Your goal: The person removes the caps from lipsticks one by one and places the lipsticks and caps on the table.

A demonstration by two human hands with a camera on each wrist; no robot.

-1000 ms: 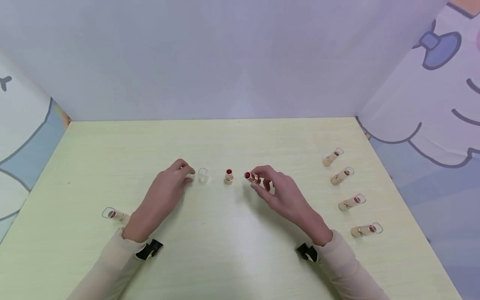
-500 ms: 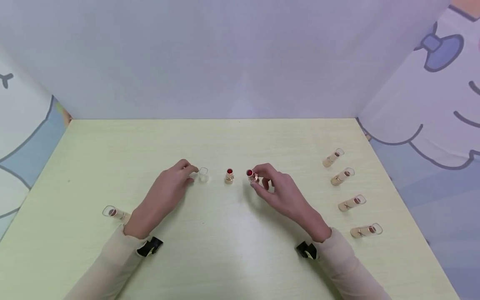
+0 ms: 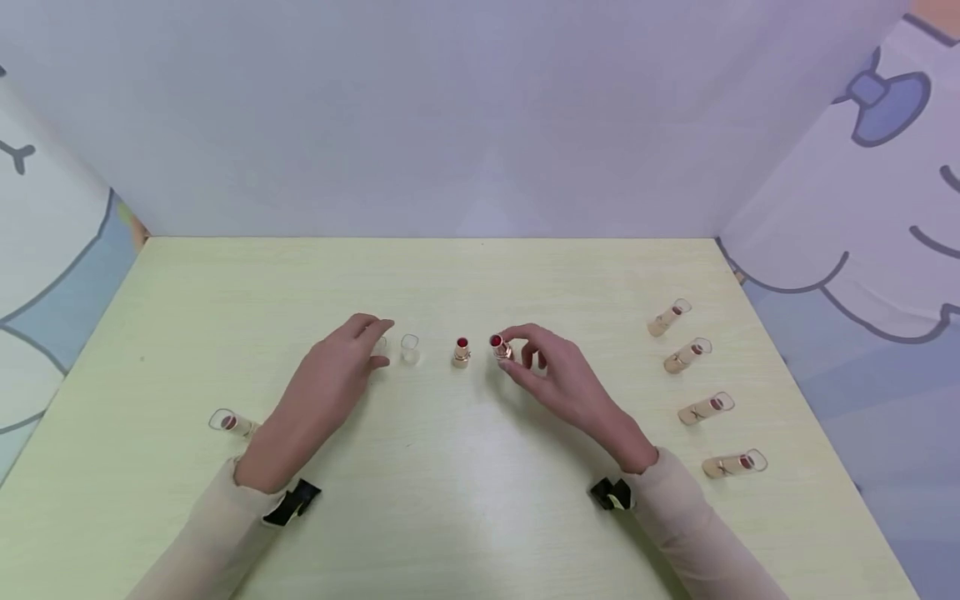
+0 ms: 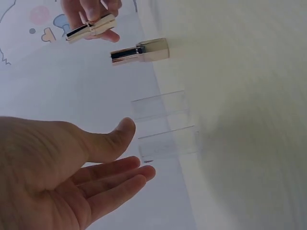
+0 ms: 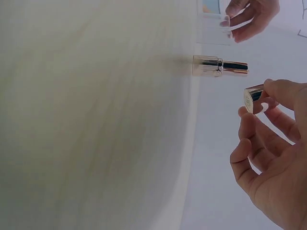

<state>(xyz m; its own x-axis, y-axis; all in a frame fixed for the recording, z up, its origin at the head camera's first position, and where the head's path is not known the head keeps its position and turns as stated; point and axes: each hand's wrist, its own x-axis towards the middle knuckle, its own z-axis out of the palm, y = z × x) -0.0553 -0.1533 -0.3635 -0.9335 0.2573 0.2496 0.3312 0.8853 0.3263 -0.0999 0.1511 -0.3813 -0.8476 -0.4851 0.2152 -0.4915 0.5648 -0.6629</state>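
Observation:
My right hand (image 3: 558,371) pinches an uncapped gold lipstick tube (image 3: 502,350) between thumb and fingertips; in the left wrist view that tube (image 4: 91,29) is held tilted above the table. Just left of it, a second uncapped lipstick tube (image 3: 461,354) stands upright. Two clear caps stand side by side on the table, the nearer cap (image 4: 168,143) beside my left hand (image 4: 72,167) and the farther cap (image 4: 160,105) beyond. My left hand's thumb and fingers are spread apart around the nearer cap, holding nothing. In the head view those fingers partly hide it.
Several capped lipsticks lie or stand in a column at the right, such as the capped lipstick (image 3: 707,408). Another capped lipstick (image 3: 234,422) is at the left, partly behind my left wrist. A pale wall (image 3: 450,125) bounds the table (image 3: 480,517) at the back.
My left thumb and fingers have spread apart, and a second clear cap now shows between them. The right hand keeps its pinch on the lipstick tube, with only a slight shift.

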